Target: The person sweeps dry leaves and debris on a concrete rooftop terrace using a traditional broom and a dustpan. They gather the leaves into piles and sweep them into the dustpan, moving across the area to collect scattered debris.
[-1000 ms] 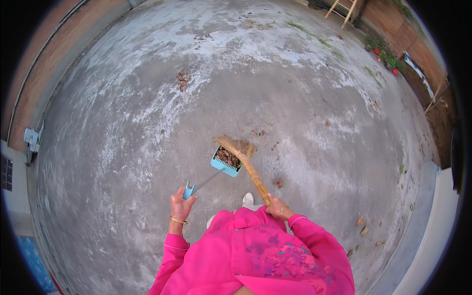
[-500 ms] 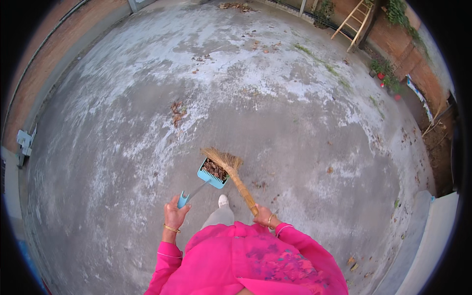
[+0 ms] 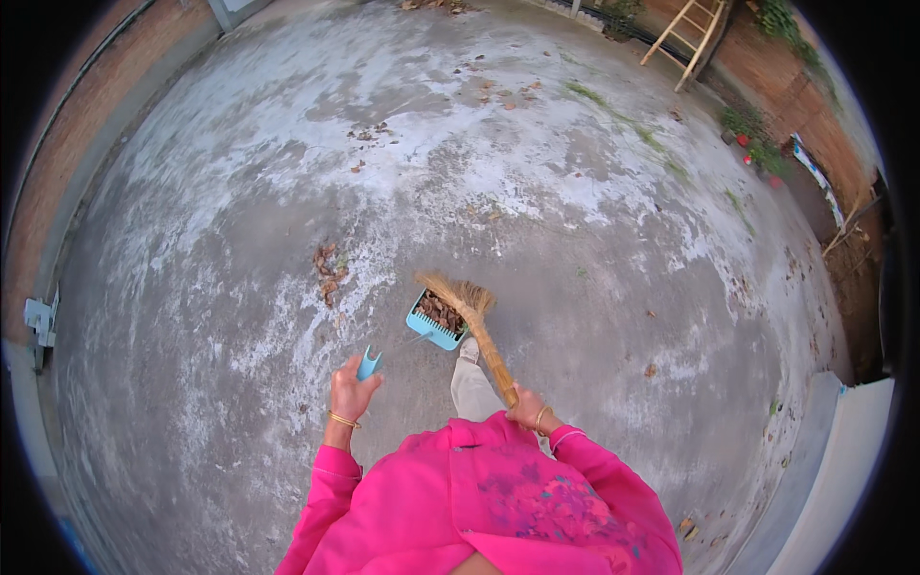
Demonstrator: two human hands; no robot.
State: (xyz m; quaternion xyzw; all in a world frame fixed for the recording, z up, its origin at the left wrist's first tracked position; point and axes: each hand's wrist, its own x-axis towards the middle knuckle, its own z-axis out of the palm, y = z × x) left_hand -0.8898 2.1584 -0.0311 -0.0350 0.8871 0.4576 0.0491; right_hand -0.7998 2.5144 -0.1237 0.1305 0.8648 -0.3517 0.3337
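Note:
My left hand (image 3: 353, 391) is closed round the blue handle end of a long-handled dustpan (image 3: 434, 331). Brown dry leaves (image 3: 443, 311) lie in its light-blue pan, which has a toothed edge on the near side. My right hand (image 3: 529, 410) grips the wooden handle of a straw broom (image 3: 486, 343). The broom's bristles spread over the far right part of the pan and partly hide the leaves. One of my feet, in a light shoe (image 3: 469, 350), is just right of the pan.
A small heap of dry leaves (image 3: 329, 273) lies ahead to the left on the concrete ground (image 3: 240, 383). More leaves (image 3: 369, 132) are scattered farther off. At the far right a wooden ladder (image 3: 688, 40) leans by a brick wall, with potted plants (image 3: 747, 142) near it.
Dustpan and broom have shifted a little to the right together, both still held. The leaf heap sits nearer and farther left in view, and my visible foot has come forward beside the pan.

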